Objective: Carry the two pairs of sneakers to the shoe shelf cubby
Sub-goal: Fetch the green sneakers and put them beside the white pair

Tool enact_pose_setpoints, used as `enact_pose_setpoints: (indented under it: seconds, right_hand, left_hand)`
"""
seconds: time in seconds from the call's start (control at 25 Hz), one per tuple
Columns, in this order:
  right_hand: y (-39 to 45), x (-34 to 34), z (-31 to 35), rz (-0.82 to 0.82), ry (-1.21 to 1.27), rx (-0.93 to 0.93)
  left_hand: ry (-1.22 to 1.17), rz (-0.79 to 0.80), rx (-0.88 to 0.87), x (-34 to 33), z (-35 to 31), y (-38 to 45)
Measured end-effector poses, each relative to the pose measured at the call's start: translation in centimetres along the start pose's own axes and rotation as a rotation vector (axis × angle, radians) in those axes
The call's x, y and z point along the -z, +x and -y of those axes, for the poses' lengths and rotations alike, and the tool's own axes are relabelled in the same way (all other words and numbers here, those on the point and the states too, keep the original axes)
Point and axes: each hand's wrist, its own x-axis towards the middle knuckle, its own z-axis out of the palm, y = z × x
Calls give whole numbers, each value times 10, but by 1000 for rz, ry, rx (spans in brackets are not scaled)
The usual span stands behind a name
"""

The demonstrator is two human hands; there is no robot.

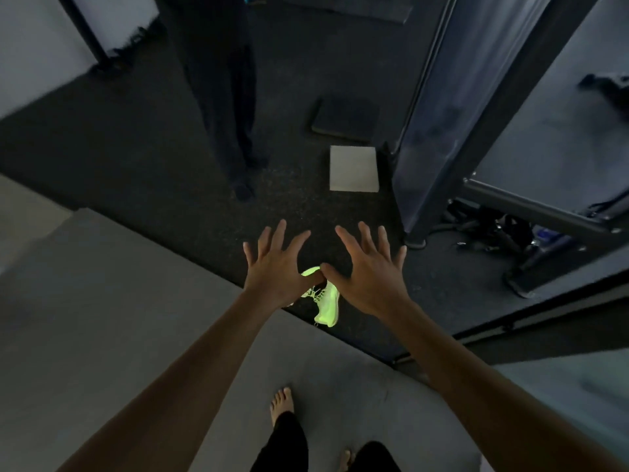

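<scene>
Sneaker [327, 303] on floor — below spread hands [277, 267] [369, 272], between wrists.

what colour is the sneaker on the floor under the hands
Bright neon yellow-green sneaker, laces included, seen in the head view.

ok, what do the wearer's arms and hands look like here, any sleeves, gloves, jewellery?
Both arms are bare from the frame edge to the wrist: no sleeves in view. The left hand and right hand are bare too, no gloves, and no rings, watch or bands that I can make out in the dim light. Lower down, dark trousers and bare feet.
</scene>
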Motion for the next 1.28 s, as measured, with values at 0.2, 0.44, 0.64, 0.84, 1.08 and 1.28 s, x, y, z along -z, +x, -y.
enact_pose_setpoints:
  seconds: [0.2,0.44,0.64,0.84,1.08,1.28]
  right_hand:
    - [92,-98,-20,-31,12,-35]
    - [180,-325,-87,-61,-25,-13]
    - [224,-541,-156,3,-74,-40]
    - [233,-702,-209,79,-65,-94]
    - [220,-797,-230,337,-249,-116]
    - [216,-814,-229,534,-558,-151]
  left_hand:
    - [-1,-56,-8,-85,55,96]
    - [84,-30,-17,-302,144,185]
    - [151,86,-19,-514,214,251]
    - [222,204,13,-662,264,279]
    - [533,361,-29,-723,288,291]
    - [786,295,-41,-739,304,292]
